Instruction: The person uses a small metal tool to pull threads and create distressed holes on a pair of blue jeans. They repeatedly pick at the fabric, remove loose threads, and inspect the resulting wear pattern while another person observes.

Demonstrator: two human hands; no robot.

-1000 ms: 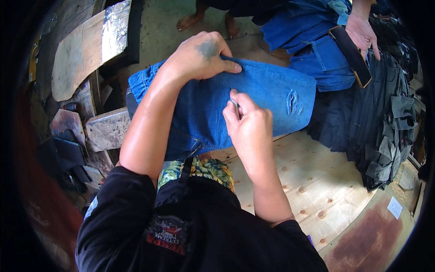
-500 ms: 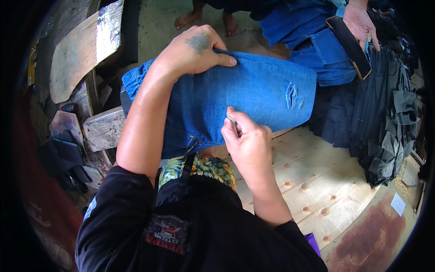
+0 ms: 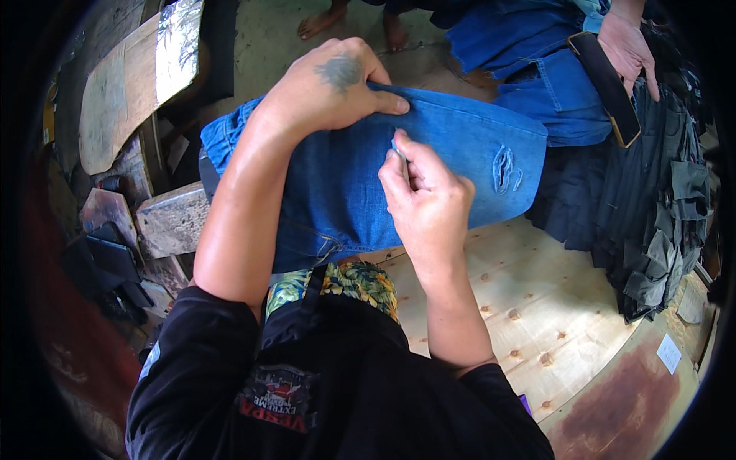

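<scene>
Head view: dark garments (image 3: 606,203) lay heaped right; the left hand (image 3: 337,86) bent over the ripped denim leg (image 3: 345,184)'s far edge, hold unclear; the right hand (image 3: 429,195) pinched a pale sliver (image 3: 396,147).

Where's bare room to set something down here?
Most room: pale knotted wood surface between the right forearm and the dark garments. Smaller patch: greenish floor between the silver-ended board and the bare feet. Crowded: left, with rough wood pieces; upper right, with blue denim.

- From here I see a black phone (image 3: 606,88), upper right
- Dark garments (image 3: 629,207) piled below it
- White paper (image 3: 668,353), lower right
- Brown board (image 3: 123,96), upper left
</scene>
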